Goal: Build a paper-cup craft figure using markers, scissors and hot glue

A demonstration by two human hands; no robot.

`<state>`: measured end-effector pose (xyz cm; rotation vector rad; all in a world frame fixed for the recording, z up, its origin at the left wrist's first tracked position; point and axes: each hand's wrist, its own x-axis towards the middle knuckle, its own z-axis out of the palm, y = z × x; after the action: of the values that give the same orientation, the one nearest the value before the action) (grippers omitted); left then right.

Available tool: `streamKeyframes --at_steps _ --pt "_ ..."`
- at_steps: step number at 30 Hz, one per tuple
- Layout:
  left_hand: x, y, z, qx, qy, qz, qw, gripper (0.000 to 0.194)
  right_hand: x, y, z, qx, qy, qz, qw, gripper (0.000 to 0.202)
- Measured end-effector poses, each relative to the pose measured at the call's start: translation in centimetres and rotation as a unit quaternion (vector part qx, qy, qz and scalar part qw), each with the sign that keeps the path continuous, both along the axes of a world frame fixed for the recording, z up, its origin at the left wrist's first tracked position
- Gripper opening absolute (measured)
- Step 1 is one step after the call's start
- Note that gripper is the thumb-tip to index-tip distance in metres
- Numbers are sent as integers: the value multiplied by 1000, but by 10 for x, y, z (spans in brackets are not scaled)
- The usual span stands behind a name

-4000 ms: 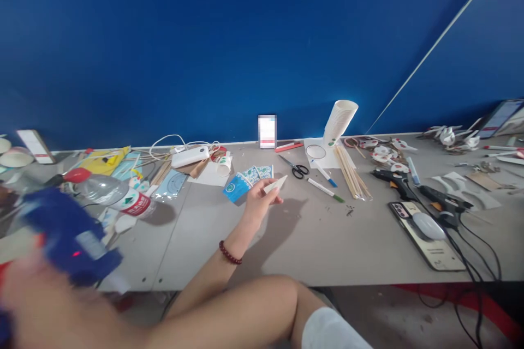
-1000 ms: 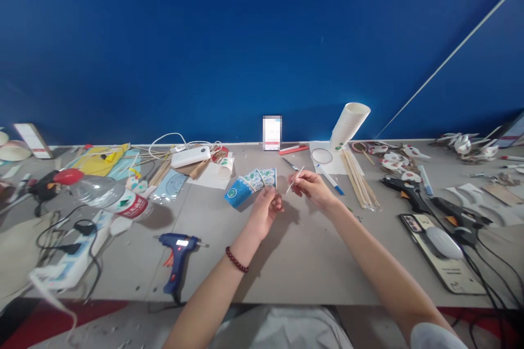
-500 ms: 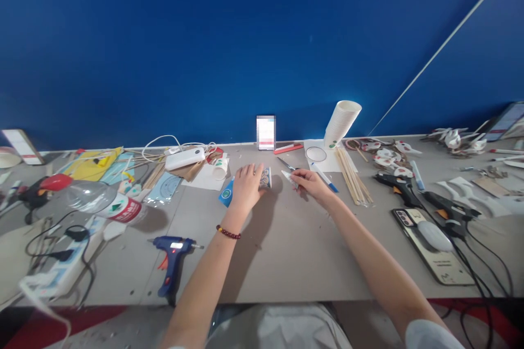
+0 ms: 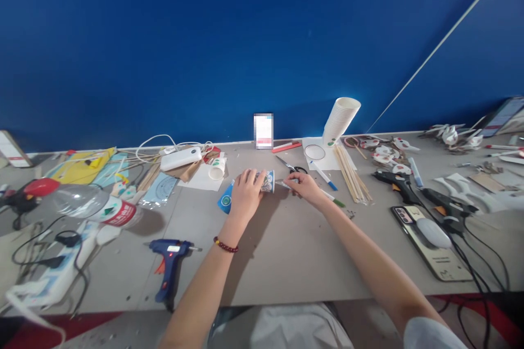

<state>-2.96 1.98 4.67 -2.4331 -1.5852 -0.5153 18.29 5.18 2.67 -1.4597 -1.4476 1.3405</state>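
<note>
A patterned paper cup (image 4: 269,181) lies on its side on the grey table, its right end showing. My left hand (image 4: 246,191) is wrapped over it from the left. Close to the cup's right end, my right hand (image 4: 302,184) pinches a small, thin, pale piece (image 4: 281,183), too small to make out. A blue packet (image 4: 225,200) lies under and beside my left hand. Scissors with black handles (image 4: 291,166) rest just behind my right hand. A green-tipped marker (image 4: 336,201) shows at the right of that hand.
A blue glue gun (image 4: 169,267) and a lying bottle (image 4: 100,204) are at the left. Stacked white cups (image 4: 340,120) and wooden sticks (image 4: 352,177) stand or lie back right. A phone (image 4: 432,245) and black glue guns (image 4: 399,186) are farther right.
The cup's end shows more to the right of my left hand. My right hand has shifted slightly, uncovering the scissors' handles and the green-tipped marker.
</note>
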Motion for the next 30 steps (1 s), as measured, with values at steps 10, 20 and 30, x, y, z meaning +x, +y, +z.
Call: streamKeyframes --at_steps 10,20,30 --pt "-3 -2 0 2 -29 -14 999 60 -4 1 -5 -15 66 7 998 30" --pt "2 -4 2 20 -23 -31 999 58 -8 0 -9 -13 18 -59 998 31" --pt "4 -6 2 30 -21 -43 998 55 -9 1 -10 0 -2 -83 997 32"
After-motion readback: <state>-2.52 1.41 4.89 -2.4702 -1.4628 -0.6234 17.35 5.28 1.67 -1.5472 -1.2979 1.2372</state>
